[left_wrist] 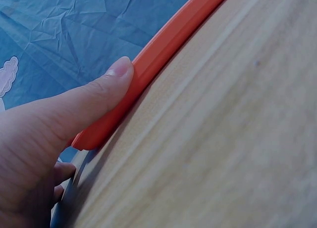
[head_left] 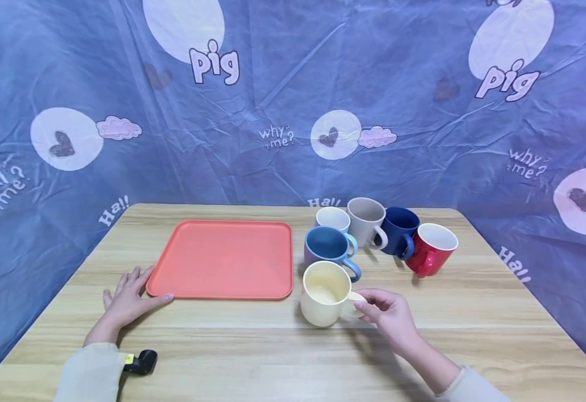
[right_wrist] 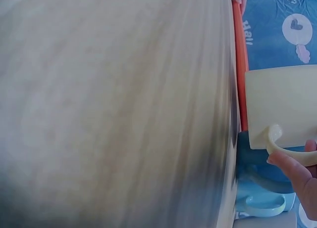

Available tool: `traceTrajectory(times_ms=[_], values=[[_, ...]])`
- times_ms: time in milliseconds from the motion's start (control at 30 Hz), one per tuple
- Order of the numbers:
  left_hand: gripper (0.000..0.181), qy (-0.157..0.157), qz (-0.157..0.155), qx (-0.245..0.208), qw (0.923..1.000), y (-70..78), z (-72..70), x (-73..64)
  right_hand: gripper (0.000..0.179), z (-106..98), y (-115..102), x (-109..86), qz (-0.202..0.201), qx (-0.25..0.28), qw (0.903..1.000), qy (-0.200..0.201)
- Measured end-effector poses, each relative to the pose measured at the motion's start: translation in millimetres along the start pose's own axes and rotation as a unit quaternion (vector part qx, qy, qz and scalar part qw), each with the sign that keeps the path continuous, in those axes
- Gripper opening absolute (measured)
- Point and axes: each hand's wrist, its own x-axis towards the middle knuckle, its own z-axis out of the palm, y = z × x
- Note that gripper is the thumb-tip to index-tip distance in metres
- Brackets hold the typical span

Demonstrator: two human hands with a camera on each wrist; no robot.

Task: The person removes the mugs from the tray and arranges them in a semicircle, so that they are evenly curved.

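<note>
My right hand pinches the handle of a cream mug, which is upright and close over the table in front of the other mugs. In the right wrist view, the cream mug shows from the side, thumb and fingers at its handle. An orange-red tray lies on the left part of the table. At its front left corner rests my left hand, thumb along the front rim and fingers spread by the left rim. The left wrist view shows the thumb pressed against the tray's edge.
Right behind the cream mug stands a blue mug. Beyond are a white mug with a light blue handle, a grey mug, a navy mug and a red mug. A blue printed cloth hangs behind the table.
</note>
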Motion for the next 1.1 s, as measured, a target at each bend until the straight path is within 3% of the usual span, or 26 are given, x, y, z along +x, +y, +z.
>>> traceTrajectory(times_ms=[633,1100], values=[[0.095,-0.002,-0.002,0.002,1.0000,0.9,-0.7,0.9,0.014,-4,13,2.0,0.001,0.019,0.9998,-0.002],[0.094,-0.002,-0.001,0.001,1.0000,1.8,-0.8,-0.1,0.018,7,10,2.2,0.049,0.049,0.9975,0.013]])
